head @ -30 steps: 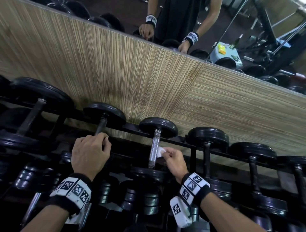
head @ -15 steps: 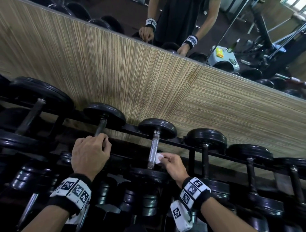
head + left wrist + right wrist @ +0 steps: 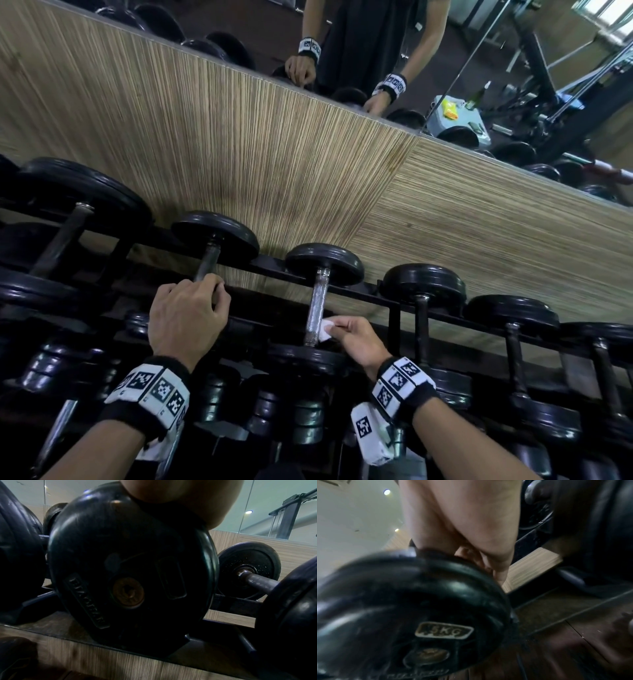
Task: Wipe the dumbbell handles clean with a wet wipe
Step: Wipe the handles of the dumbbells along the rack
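- While your right hand point(image 3: 356, 339) pinched the white wet wipe point(image 3: 325, 329) between thumb and fingertips, the wipe pressed against the lower end of the shiny dumbbell handle point(image 3: 318, 305), just left of those fingers.
- Your left hand point(image 3: 186, 317) curled its fingers around the neighbouring dumbbell's handle point(image 3: 207, 262), which emerged just beyond your knuckles.

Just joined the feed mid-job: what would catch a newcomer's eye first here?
The right hand pinching a white wet wipe against the near end of a shiny dumbbell handle, mid-rack. Beside it, the left hand grips the neighbouring dumbbell's darker handle. Above the wood panel, a mirror reflects both wrists.
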A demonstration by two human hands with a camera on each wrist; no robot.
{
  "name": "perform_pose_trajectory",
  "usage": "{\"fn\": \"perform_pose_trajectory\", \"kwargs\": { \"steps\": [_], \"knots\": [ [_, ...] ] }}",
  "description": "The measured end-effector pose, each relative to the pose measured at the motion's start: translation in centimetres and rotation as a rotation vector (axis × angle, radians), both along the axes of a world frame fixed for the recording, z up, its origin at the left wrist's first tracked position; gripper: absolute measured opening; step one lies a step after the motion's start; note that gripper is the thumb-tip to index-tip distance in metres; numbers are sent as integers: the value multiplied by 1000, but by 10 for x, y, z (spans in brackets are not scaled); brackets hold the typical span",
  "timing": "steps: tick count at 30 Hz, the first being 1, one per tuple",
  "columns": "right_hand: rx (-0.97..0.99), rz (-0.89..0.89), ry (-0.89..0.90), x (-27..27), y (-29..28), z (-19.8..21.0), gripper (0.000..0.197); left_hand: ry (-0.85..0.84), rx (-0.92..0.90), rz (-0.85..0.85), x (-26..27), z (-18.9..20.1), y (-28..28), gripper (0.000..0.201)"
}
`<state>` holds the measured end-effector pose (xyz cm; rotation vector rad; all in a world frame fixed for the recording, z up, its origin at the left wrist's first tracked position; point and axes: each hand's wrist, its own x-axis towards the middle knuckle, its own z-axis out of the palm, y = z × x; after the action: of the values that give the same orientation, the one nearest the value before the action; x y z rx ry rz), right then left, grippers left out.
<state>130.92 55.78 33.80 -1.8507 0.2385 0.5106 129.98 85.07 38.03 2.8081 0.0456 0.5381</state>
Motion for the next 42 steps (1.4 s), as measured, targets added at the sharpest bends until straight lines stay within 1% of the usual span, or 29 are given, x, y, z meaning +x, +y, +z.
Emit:
{"fn": "perform_pose_trajectory", "kwargs": {
  "steps": [4,9,15,18,21,23,25,28,31,34,38,39,41,42],
  "knots": [
    [7,21,7,7,9,2,17,-20,-3,-15,-1,2,1,24],
    [55,28,51,-6,-6,3,16,3,-2,-14,0,3,1,25],
    [-33,61,77,3,5,4,16,-6,-11,-21,-1,4,1,24],
    [-31,70,114,0,0,6,14,-5,-4,-24,-1,5,1,24],
    [-43,60,116,-1,-3,9,15,-5,-12,-20,-1,4,1,25],
    [-31,10,129,5,1,13,18,-8,-20,-21,-1,4,2,25],
    [-46,-51,92,19,4,18,19,-10,-28,-27,-1,4,2,26],
    [-113,-101,-37,47,5,21,19,-27,-42,-26,-1,2,2,26],
    [-192,-62,-106,57,7,20,19,-31,-44,-24,-1,4,2,26],
    [-171,-25,-78,39,6,24,15,-40,-31,-26,-1,10,0,21],
    [-90,131,53,-4,0,33,20,-48,-28,-33,-1,12,-1,21],
    [-77,144,65,-9,0,35,18,-52,-33,-34,-1,12,-1,21],
    [-77,133,36,-6,-1,37,14,-47,-39,-30,-1,12,-1,22],
    [-89,109,-14,0,1,37,16,-41,-34,-27,-1,13,-1,22]
  ]
}}
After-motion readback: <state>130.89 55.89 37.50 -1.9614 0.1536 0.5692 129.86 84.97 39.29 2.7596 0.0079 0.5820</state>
